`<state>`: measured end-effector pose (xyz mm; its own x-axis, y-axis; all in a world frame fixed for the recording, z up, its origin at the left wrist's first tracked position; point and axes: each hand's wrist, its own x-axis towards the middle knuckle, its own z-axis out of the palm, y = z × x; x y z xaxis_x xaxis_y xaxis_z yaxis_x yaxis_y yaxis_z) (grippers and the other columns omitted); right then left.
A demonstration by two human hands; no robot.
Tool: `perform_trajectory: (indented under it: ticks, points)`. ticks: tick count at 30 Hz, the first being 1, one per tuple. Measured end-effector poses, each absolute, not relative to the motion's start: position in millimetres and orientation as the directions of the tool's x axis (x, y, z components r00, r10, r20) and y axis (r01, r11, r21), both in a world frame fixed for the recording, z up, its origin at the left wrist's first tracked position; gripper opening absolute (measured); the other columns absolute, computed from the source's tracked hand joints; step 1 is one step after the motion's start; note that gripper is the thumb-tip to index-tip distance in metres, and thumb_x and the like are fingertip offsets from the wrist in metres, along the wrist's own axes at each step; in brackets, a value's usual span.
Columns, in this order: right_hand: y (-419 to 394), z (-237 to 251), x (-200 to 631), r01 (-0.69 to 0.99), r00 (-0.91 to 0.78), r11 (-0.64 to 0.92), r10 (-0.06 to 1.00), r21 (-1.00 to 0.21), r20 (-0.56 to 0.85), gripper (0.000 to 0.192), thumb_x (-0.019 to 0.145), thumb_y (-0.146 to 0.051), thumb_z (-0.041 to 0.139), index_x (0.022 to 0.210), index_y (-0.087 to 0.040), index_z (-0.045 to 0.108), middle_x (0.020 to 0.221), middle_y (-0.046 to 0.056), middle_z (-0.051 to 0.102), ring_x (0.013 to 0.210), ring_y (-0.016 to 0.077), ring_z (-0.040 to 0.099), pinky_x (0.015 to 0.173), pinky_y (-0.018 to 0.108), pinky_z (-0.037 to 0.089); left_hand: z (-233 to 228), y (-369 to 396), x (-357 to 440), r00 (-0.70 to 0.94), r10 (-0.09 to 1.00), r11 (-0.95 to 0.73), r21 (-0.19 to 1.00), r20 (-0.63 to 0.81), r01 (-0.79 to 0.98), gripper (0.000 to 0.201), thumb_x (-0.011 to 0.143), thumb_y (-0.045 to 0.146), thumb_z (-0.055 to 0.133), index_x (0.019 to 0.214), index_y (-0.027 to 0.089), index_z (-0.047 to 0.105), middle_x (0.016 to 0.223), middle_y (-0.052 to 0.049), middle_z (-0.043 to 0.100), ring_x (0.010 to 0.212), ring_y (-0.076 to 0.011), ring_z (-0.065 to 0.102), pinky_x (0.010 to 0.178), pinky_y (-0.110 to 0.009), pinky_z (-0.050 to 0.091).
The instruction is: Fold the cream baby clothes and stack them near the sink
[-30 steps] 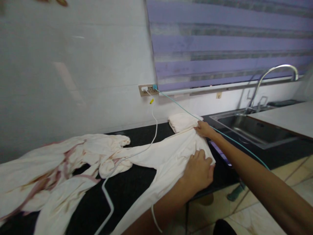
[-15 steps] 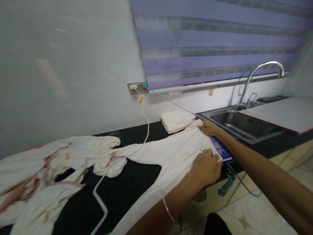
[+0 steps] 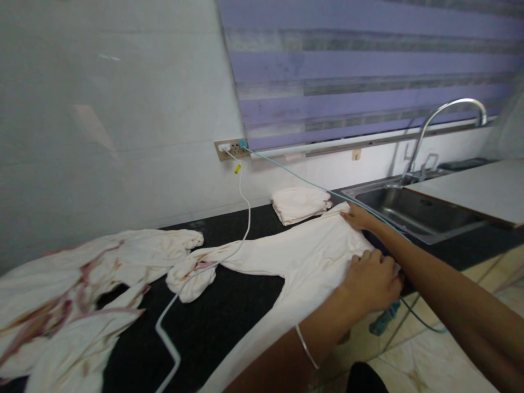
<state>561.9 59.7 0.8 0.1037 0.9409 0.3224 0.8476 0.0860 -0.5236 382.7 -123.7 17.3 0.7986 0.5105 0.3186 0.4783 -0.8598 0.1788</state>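
White pants (image 3: 303,251) lie spread over the black counter, their two legs reaching left and toward me and the waist end at the right. My right hand (image 3: 357,216) grips the far corner of the waist end, fingers closed on the cloth. Nearer to me, my left hand (image 3: 373,277), with a bangle on its wrist, is closed on the near side of that end; its fingertips are partly hidden. Just behind the pants sits a folded pale cloth (image 3: 301,204). The far leg's end meets a crumpled white garment (image 3: 123,262) with brownish-pink stains and trim.
A white cable (image 3: 249,213) runs from the wall socket (image 3: 232,148) across the far leg. A teal cable (image 3: 295,173) stretches over my right arm. Right of my hands are a steel sink (image 3: 409,210), a tap (image 3: 421,134) and a white board (image 3: 475,185) partly over the sink.
Both hands have moved to the right with the pants' waist end. The cloth and my left hand now cover the lit screen that showed beside them.
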Motion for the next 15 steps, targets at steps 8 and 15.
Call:
perform_trajectory:
  ticks: [8,15]
  points:
    - [53,-17,576,0.725,-0.017,0.167,0.974,-0.669,0.225,0.046,0.085,-0.044,0.072,0.121,-0.015,0.071,0.118,0.013,0.075,0.108,0.0308,0.069,0.095,0.036,0.053,33,-165,283,0.764,0.600,-0.789,0.333,0.235,0.516,0.048,0.101,0.047,0.048,0.140,0.020,0.050,0.140,-0.011,0.057,0.129,-0.0262,0.051,0.110,-0.041,0.046]
    - [63,-20,575,0.858,0.124,-0.002,0.971,-0.513,0.203,0.037,0.093,-0.044,0.065,0.102,-0.010,0.075,0.101,0.017,0.076,0.089,0.0265,0.070,0.085,0.033,0.052,26,-187,158,0.557,0.829,-0.550,0.258,0.053,0.794,0.061,0.094,0.042,0.061,0.150,0.021,0.048,0.158,-0.012,0.047,0.148,-0.0309,0.039,0.123,-0.049,0.035]
